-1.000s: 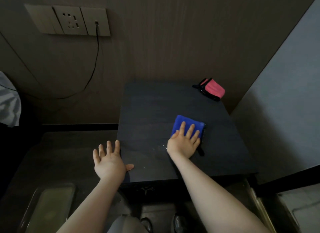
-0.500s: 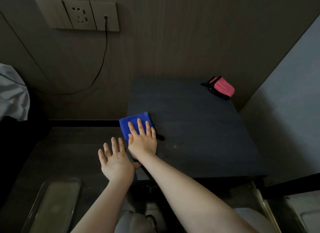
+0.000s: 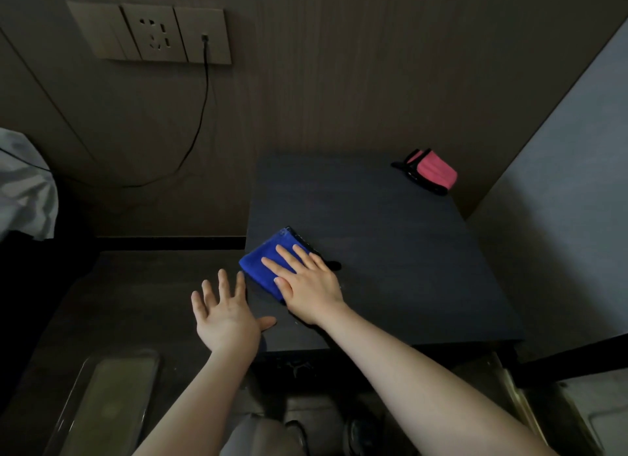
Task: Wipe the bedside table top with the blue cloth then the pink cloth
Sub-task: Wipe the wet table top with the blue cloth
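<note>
A dim corner with wood-panelled walls holds the dark bedside table. The right hand presses flat, fingers straight, on the folded blue cloth at the top's left edge; the left hand is spread open beside that edge, thumb touching it. The pink cloth lies untouched at the far right corner, so stage 1 looks underway and stage 2 remains. Compared with 1 second ago, the cloth has swept leftward from mid-table.

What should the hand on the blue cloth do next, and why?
Probably sweep the folded blue cloth back rightward: the right hand presses it flat at the dark table top's left edge, with bare surface lying toward the folded pink cloth.
</note>
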